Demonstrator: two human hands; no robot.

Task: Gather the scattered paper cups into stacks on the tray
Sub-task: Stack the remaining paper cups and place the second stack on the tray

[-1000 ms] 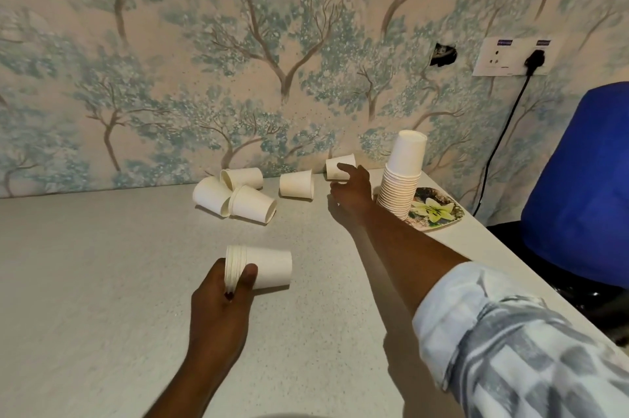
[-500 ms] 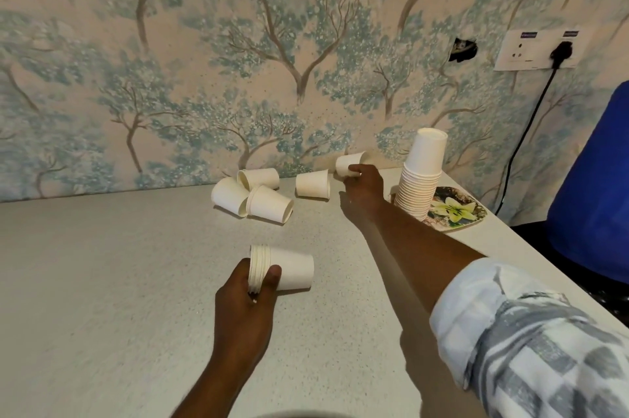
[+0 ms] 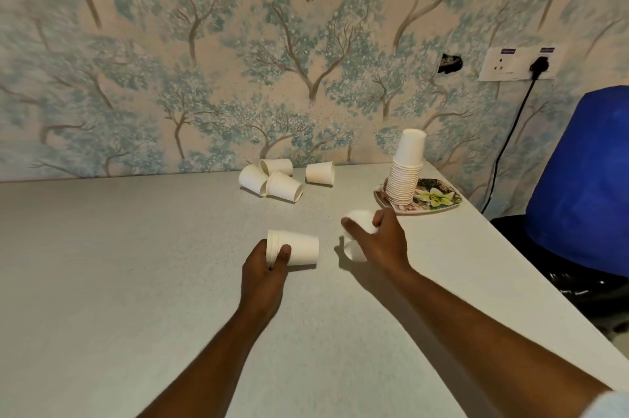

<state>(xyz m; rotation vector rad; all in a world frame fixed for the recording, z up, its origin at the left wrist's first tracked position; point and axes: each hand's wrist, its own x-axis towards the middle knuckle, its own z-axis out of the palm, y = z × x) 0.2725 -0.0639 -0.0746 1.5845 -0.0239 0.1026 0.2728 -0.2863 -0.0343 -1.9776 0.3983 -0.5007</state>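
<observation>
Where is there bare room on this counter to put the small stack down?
Bare counter stretches left of the left hand and its small stack. The tray has room only beside the tall stack. It is crowded by the wall, where four loose cups lie.

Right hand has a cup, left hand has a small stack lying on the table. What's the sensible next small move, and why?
Probably slide the cup in the right hand onto the stack that the left hand grips by its rims: the two are close together, and four loose cups still wait by the wall.
</observation>
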